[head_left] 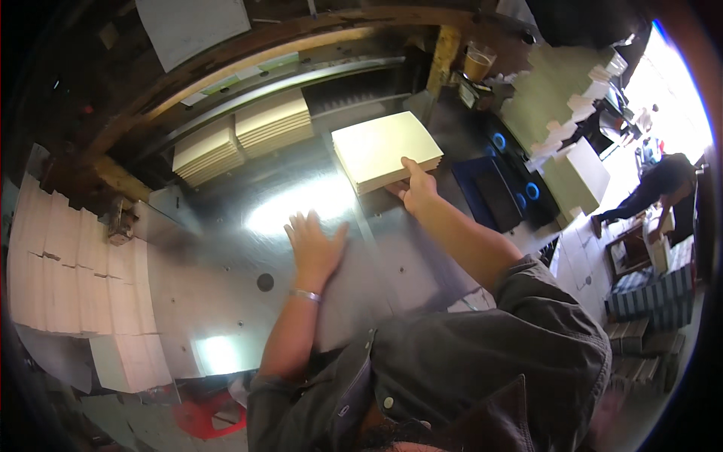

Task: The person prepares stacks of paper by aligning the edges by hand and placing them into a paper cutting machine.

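Over the far side of the metal table [388, 267], the paper stack [385, 143] sits by its near right corner in your right hand [419, 190], thumb on top, fingers tucked beneath; I cannot tell whether it rests fully on the surface; your left hand [315, 245] holds nothing, its fingers spread wide; with only one corner gripped, the layers could slide apart or the far end sag; the smooth top might let the stack skid if you push unevenly; swinging it left could knock the two paper piles [273, 118] askew; beyond it to the right, a clear cup [477, 66] holds amber liquid, which a stray bump could spill; the striped box [651, 299] has contents too unclear to name.
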### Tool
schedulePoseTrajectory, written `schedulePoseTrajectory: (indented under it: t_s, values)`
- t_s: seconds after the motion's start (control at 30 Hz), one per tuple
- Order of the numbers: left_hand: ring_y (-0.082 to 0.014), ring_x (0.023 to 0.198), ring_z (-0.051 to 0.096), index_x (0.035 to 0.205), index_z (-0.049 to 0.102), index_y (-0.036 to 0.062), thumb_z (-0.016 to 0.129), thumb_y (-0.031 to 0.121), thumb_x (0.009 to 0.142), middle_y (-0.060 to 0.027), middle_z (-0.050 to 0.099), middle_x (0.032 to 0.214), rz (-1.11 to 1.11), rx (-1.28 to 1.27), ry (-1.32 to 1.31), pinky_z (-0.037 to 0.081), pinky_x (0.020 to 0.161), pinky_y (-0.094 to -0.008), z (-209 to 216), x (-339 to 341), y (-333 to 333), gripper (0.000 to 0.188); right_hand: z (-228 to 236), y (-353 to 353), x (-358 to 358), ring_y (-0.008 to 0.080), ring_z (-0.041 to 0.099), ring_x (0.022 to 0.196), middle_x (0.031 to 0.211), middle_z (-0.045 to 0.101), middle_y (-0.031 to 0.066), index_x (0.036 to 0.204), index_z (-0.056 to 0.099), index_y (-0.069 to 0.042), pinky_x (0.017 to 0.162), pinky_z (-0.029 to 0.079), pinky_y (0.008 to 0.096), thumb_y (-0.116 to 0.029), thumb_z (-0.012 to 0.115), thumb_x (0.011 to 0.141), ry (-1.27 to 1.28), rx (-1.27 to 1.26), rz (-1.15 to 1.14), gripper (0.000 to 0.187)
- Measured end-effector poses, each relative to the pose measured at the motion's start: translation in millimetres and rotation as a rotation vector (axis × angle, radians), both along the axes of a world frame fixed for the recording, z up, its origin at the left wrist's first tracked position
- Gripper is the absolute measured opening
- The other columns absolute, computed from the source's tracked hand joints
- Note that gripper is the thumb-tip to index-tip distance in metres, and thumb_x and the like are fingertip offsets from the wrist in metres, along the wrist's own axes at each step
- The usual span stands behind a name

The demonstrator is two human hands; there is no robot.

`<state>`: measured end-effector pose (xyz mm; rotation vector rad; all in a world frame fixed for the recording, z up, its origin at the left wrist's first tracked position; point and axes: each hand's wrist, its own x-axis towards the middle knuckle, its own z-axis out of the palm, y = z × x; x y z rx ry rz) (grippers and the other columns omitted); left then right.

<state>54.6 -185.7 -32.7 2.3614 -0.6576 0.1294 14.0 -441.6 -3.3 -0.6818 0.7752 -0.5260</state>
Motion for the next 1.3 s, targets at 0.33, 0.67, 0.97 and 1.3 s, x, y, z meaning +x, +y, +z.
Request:
schedulePoseTrajectory:
  t_s: [0.33,0.67,0.97,1.3]
  values:
    - [-0.0411,0.158,0.014,0.158,0.038,0.0086,0.061,0.064,0.091,-0.0265,0.025,0.166,-0.060,0.312,0.050,-0.001,0.122,-0.0680,21,-9,-11,0.090,3,-53,184,0.0453,0.053,0.131,0.146,0.046,0.0260,0.147,0.034,0.003,0.106,0.051,0.0632,-0.017,0.074,0.094,-0.032,0.011,-0.004,0.069]
    - [-0.0414,0.158,0.015,0.158,0.039,0.0088,0.064,0.062,0.089,-0.0266,0.026,0.166,-0.078,0.334,0.050,-0.001,0.121,-0.0693,23,-5,-14,0.091,-12,-83,267,0.0430,0.060,0.122,0.137,0.053,0.0256,0.143,0.042,0.006,0.096,0.059,0.0578,-0.017,0.075,0.091,-0.063,-0.060,-0.003,0.066]
    - [-0.0410,0.157,0.016,0.158,0.039,0.0093,0.069,0.060,0.086,-0.0253,0.027,0.166,-0.076,0.334,0.036,-0.001,0.122,-0.0669,26,-7,-13,0.093,6,-72,290,0.0414,0.064,0.118,0.141,0.055,0.0224,0.142,0.049,0.004,0.084,0.066,0.0535,-0.018,0.072,0.094,0.046,-0.033,-0.087,0.058]
    - [-0.0403,0.157,0.018,0.157,0.041,0.0102,0.070,0.061,0.085,-0.0239,0.028,0.167,-0.053,0.323,0.033,-0.001,0.123,-0.0656,21,-4,-13,0.093,48,-43,313,0.0363,0.045,0.143,0.163,0.031,0.0220,0.162,0.013,-0.001,0.117,0.041,0.0501,-0.057,0.058,0.099,-0.084,0.202,-0.271,0.096]
